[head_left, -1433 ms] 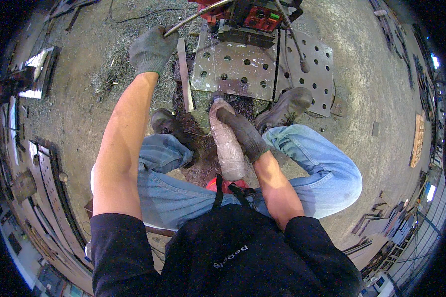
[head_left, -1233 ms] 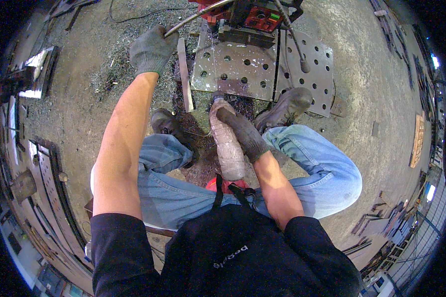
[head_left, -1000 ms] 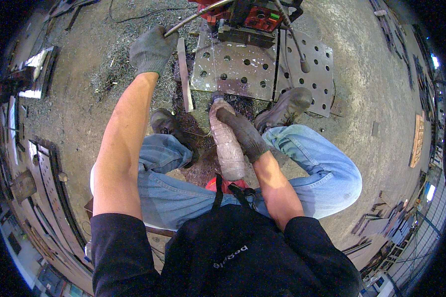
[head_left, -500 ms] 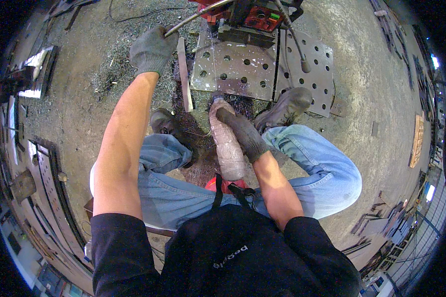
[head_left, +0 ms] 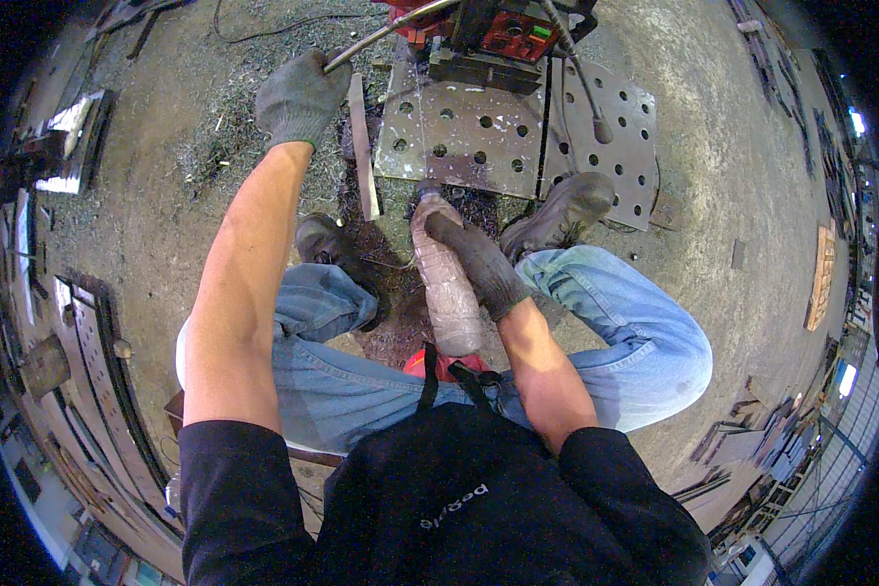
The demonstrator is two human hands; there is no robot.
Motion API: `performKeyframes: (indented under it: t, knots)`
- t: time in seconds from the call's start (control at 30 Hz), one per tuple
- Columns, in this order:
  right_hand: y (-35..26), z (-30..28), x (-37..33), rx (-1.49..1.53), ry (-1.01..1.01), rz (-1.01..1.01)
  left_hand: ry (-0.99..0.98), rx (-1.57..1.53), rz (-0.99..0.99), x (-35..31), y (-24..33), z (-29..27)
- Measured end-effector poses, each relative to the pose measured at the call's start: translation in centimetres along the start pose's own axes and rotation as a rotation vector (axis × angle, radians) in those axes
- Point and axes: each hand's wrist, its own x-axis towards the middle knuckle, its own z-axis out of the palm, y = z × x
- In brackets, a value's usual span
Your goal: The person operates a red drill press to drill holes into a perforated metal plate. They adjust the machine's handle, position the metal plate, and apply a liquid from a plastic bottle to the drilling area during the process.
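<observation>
My left hand (head_left: 303, 98), in a grey knit glove, is closed around the end of a metal lever (head_left: 391, 32) on a red and black drilling machine (head_left: 513, 39). The machine stands on a steel plate (head_left: 464, 112) with rows of round holes. Between my knees, my gloved right hand (head_left: 479, 259) grips a dirty, cloudy plastic bottle (head_left: 449, 308) around its upper part. Its neck points away from me at the plate's near edge. A thin, pale line of liquid runs from the neck toward the machine's base. The drill's tip is hidden.
A second holed plate (head_left: 606, 107) lies to the right, with a cable and a dark knob hanging over it. A narrow metal strip (head_left: 364, 146) lies left of the first plate. Metal shavings (head_left: 220, 137) cover the floor. My boots (head_left: 566, 210) flank the bottle.
</observation>
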Motion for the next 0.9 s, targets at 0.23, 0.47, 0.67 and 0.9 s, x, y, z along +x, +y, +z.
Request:
performKeyframes:
  t: [0.23, 0.47, 0.67, 0.9]
  knots:
    - [0.1, 0.6, -0.1, 0.141, -0.112, -0.185, 0.022, -0.003, 0.005, -0.2, 0.0, -0.1]
    - [-0.3, 1.0, -0.3, 0.166, -0.145, -0.151, 0.008, -0.009, 0.015, -0.1, 0.0, 0.0]
    - [-0.7, 0.9, -0.4, 0.127, -0.126, -0.132, 0.008, 0.002, 0.01, -0.2, 0.1, 0.0]
    - [-1.1, 1.0, -0.7, 0.164, -0.148, -0.135, 0.011, -0.027, -0.005, -0.3, 0.3, -0.2]
